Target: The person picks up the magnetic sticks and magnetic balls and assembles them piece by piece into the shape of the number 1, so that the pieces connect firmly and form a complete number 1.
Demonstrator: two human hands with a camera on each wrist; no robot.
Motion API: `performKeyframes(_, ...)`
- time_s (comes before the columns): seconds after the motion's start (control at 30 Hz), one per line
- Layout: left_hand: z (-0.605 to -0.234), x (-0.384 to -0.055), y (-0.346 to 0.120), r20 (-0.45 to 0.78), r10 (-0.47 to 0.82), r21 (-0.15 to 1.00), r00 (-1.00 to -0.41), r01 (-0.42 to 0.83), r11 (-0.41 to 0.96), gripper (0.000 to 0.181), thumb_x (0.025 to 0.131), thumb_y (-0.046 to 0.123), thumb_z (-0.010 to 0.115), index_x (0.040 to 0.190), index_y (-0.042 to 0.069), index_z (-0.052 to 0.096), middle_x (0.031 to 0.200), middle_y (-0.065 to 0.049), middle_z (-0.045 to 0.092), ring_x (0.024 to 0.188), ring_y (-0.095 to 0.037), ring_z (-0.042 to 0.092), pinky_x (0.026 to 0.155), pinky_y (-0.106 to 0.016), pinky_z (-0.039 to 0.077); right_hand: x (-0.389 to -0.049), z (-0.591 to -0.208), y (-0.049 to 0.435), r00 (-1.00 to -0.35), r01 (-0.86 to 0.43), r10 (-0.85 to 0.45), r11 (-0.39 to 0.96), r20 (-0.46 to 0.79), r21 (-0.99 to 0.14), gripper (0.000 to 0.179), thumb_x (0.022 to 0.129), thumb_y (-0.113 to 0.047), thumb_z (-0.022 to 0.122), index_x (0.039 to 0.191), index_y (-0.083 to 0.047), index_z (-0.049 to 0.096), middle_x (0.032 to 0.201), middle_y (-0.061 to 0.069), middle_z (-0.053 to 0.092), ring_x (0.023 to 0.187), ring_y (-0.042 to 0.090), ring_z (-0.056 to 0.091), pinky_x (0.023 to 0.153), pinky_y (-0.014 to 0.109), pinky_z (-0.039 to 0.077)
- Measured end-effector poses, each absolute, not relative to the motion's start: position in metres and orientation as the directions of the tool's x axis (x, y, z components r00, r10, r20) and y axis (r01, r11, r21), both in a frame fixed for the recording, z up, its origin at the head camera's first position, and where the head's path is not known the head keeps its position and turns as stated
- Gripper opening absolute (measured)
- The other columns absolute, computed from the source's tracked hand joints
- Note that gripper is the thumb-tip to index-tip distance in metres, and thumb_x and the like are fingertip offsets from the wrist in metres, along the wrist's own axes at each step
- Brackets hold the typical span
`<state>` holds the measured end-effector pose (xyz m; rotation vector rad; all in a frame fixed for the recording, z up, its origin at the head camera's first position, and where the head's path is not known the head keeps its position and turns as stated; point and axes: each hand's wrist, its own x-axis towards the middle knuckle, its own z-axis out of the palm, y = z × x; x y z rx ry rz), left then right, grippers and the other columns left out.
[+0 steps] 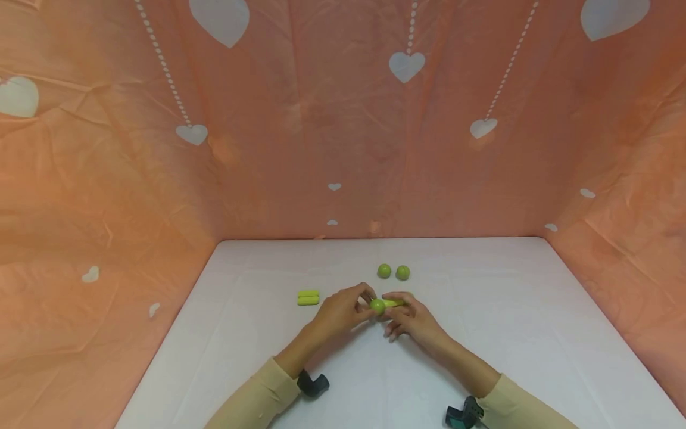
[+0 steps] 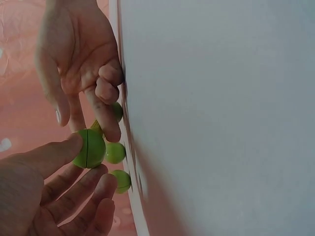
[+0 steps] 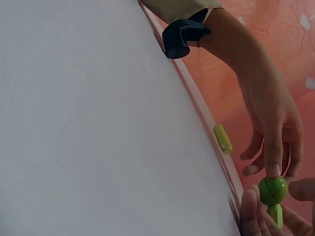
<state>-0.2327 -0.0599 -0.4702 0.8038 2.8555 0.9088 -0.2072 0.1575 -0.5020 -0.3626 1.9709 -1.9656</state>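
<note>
My left hand pinches a glossy green ball between thumb and fingertips. A dark seam runs round this ball in the left wrist view. From its side extends a short yellow-green stick, touching the ball. My right hand holds that stick, and its fingers cover the far end. Behind the right fingers in the left wrist view, part of another green ball shows; I cannot tell whether it joins the stick. In the right wrist view the stick points down from the ball.
Two green balls, one on the left and one on the right, lie beyond my hands. Two yellow-green sticks lie side by side left of my left hand. The white table meets an orange heart-patterned cloth.
</note>
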Motion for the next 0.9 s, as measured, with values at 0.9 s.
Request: performKeyframes(0.9, -0.453, -0.245, -0.081, 0.124, 0.533, 0.573, -0.837, 0.499, 0.651, 0.024, 0.092, 0.03, 0.065, 0.113, 0.021, 0.062, 0.106, 0.01, 0.067, 0.087, -0.005, 0.062, 0.076, -0.025, 0.05, -0.204, -0.5, 0.154, -0.94, 0.1, -0.328, -0.006, -0.093, -0.995, 0.044, 0.095, -0.026, 0.06, 0.134, -0.01, 0.045, 0.111, 0.027, 0.064, 0.08, 0.025, 0.068, 0.072, 0.04, 0.057)
